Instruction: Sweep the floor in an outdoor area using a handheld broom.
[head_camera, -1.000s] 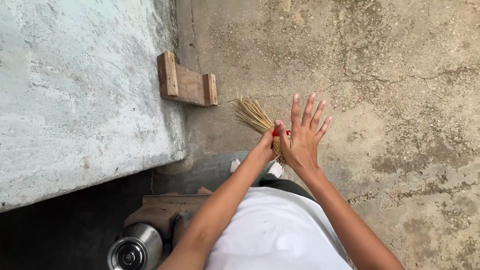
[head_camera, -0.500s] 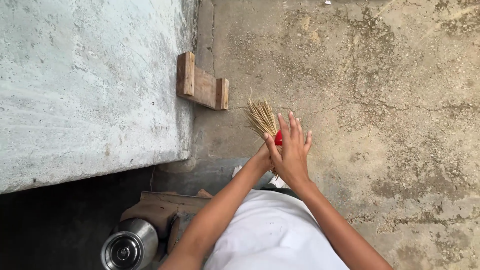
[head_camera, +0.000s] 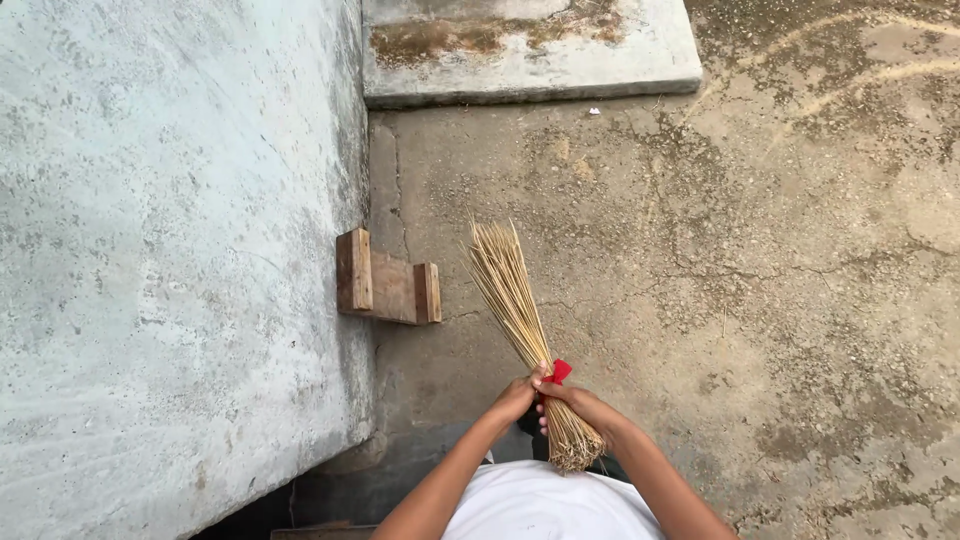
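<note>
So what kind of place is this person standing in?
Most likely an outdoor yard beside a building: the ground is cracked, stained concrete, a rough pale plastered wall runs along the left, and both hands grip a stick broom.

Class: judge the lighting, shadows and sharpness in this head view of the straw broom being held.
Head view: soft, even daylight, no glare; the straw broom bundle with red tie, both hands (left hand, right hand) and the small wooden block look sharp; the only deep shadow lies beneath the pale concrete slab.
</note>
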